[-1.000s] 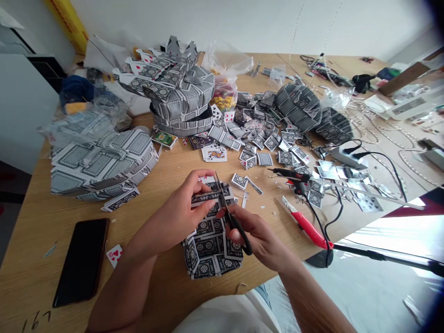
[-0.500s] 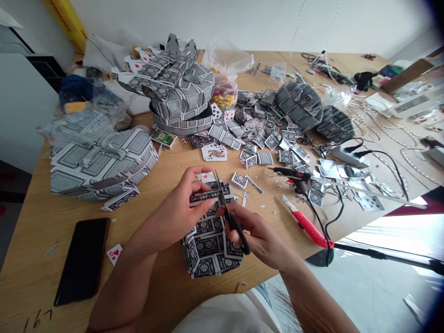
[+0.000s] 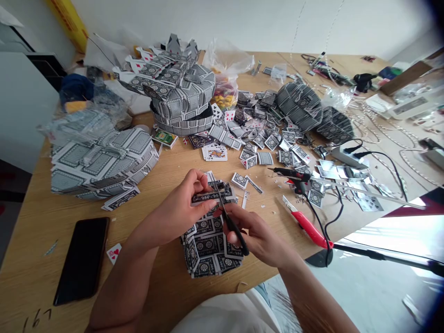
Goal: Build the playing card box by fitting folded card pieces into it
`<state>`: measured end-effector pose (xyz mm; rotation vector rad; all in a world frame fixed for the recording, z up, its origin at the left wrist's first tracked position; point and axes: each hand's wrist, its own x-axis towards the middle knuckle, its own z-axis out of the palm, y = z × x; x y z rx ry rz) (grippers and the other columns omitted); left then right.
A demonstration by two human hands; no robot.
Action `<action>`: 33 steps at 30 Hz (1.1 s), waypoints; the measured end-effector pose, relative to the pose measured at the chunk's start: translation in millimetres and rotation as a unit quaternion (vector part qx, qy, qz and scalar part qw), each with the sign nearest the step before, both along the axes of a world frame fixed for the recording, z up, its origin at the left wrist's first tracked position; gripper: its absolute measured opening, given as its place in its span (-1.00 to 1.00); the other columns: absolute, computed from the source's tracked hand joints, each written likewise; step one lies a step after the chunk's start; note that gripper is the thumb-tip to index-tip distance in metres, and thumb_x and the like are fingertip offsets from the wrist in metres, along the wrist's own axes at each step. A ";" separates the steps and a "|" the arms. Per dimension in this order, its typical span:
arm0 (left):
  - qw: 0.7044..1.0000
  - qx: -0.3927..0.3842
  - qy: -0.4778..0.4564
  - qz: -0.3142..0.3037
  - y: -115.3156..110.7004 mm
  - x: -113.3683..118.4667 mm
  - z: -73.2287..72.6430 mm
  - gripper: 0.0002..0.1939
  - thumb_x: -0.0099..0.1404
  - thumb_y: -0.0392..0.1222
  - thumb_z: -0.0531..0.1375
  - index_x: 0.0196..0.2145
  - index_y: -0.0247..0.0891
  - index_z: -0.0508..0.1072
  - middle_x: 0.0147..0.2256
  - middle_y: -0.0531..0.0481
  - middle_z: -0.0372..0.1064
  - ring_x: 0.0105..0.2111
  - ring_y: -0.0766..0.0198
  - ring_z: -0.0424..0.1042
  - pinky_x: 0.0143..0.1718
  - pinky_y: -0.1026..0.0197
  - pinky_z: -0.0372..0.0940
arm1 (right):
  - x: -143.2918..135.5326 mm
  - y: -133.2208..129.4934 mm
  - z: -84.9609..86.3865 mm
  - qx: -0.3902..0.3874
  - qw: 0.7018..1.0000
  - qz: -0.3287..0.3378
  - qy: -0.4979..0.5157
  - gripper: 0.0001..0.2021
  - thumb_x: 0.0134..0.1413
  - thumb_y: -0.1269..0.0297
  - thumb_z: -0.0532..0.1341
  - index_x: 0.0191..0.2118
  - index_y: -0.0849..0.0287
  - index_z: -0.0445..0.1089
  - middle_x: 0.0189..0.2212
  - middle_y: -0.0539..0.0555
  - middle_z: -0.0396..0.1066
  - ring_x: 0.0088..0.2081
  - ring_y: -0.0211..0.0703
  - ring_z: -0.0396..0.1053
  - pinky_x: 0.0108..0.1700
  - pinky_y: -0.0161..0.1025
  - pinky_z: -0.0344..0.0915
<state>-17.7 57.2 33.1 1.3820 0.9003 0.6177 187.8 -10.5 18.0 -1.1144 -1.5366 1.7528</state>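
The person's left hand [image 3: 176,212] is pinching a black-and-white card strip [image 3: 204,197] between thumb and fingers, its grip closing firmly around one end. The right hand [image 3: 255,233] is grasping a pair of black-handled scissors [image 3: 237,233], and the blades are pointing away from the body, crossing the strip; whether they are cutting into it is staying hard to tell. Both hands are hovering over a form covered in dark patterned cards [image 3: 211,266], which is resting on the wooden counter [image 3: 156,296] directly in front of the person, the strip lying above its far end.

To the left, a black phone [image 3: 81,261] is lying flat, with a ten of hearts [image 3: 114,253] sitting just beside it, near the left forearm. Farther back, a broad card-covered shape [image 3: 104,159] is standing partly under clear plastic, and a larger card model [image 3: 183,90] is rising behind it, toward the wall. A heap of folded cards [image 3: 263,134] is spreading across the middle, touching a rounded card shell [image 3: 300,106]. To the right, a glue gun [image 3: 293,175] is lying on its side, and a red-handled knife [image 3: 308,225] is resting near the counter's edge, well apart from the scissors.
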 end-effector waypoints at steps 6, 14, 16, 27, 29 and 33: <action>1.000 -0.004 -0.013 0.015 0.1 3.2 -1.7 -0.74 0.25 -0.22 0.18 -0.27 -0.15 0.09 -0.20 0.05 0.27 -0.08 0.27 0.33 -0.06 0.13 0.23 | 0.3 -2.9 -2.7 0.001 1.000 -0.011 -0.013 -0.64 0.22 0.01 0.19 0.00 0.13 0.27 -0.42 -0.06 0.25 -0.42 -0.31 0.13 -0.42 -0.34 0.10; 0.999 0.011 -0.025 0.028 2.1 6.6 -4.0 -0.80 0.23 -0.23 0.21 -0.29 -0.18 0.19 -0.27 0.07 0.21 -0.19 0.32 0.30 -0.13 0.18 0.25 | 0.4 0.5 -0.9 0.014 0.998 -0.017 -0.050 -0.58 0.21 -0.01 0.18 0.07 0.13 0.25 -0.41 -0.04 0.31 -0.44 -0.30 0.18 -0.42 -0.33 0.16; 1.000 -0.006 -0.027 0.014 2.0 6.3 -3.3 -0.75 0.19 -0.22 0.28 -0.26 -0.18 0.24 -0.26 0.08 0.26 -0.22 0.33 0.32 -0.17 0.21 0.27 | 0.3 1.9 0.5 0.030 0.997 -0.019 -0.068 -0.58 0.19 -0.02 0.20 0.04 0.14 0.26 -0.41 -0.04 0.31 -0.43 -0.29 0.21 -0.40 -0.32 0.18; 0.981 0.082 0.132 0.116 8.2 2.3 4.7 -0.80 0.32 -0.04 0.18 -0.30 -0.20 0.51 -0.39 0.07 0.50 -0.42 0.35 0.38 -0.39 0.28 0.22 | 24.4 -5.5 13.9 0.126 0.935 -0.033 -0.331 -0.59 0.12 0.07 0.27 0.07 0.06 0.35 -0.51 -0.10 0.36 -0.56 -0.33 0.19 -0.50 -0.32 0.07; 0.977 0.088 0.152 0.124 8.7 1.8 3.7 -0.79 0.31 -0.02 0.19 -0.32 -0.20 0.53 -0.41 0.08 0.51 -0.45 0.36 0.36 -0.42 0.29 0.20 | 30.7 -10.8 22.6 0.196 0.886 -0.053 -0.417 -0.63 0.14 0.14 0.26 0.07 0.01 0.37 -0.51 -0.11 0.38 -0.56 -0.32 0.24 -0.48 -0.31 0.08; 0.965 0.109 0.186 0.148 9.3 0.9 -0.7 -0.78 0.30 -0.03 0.18 -0.28 -0.20 0.54 -0.40 0.07 0.53 -0.50 0.34 0.35 -0.46 0.28 0.19 | 42.0 -17.2 39.2 0.312 0.796 -0.063 -0.515 -0.59 0.14 0.18 0.27 0.11 -0.08 0.34 -0.41 -0.10 0.46 -0.50 -0.27 0.37 -0.45 -0.29 0.12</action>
